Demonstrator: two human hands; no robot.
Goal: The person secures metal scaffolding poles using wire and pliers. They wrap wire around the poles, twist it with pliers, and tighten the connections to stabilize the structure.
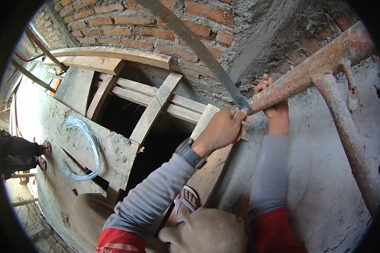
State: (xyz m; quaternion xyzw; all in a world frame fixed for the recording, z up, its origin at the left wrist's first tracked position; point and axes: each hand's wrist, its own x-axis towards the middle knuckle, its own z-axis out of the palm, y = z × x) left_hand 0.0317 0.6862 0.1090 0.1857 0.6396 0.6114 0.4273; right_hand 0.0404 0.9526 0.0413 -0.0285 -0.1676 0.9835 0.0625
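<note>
A rusty scaffold pipe (299, 80) slants in from the upper right. Its lower end meets a flat metal bar (215, 69) with blue paint, which comes down from the top. At that joint my left hand (223, 130) is closed, thumb and fingertips pressed together by the bar's end; anything small between them is too hard to make out. My right hand (278, 110) reaches up from below and curls around behind the pipe. Its fingertips show on the pipe's far side, while the pipe hides the middle of the hand.
Timber beams (156, 107) frame a dark opening at my left. A coil of thin wire (98, 156) lies on the concrete slab (114, 152). A brick wall (156, 29) rises behind. Another person's legs (21, 154) stand far left. My sandalled foot (185, 200) rests on a plank.
</note>
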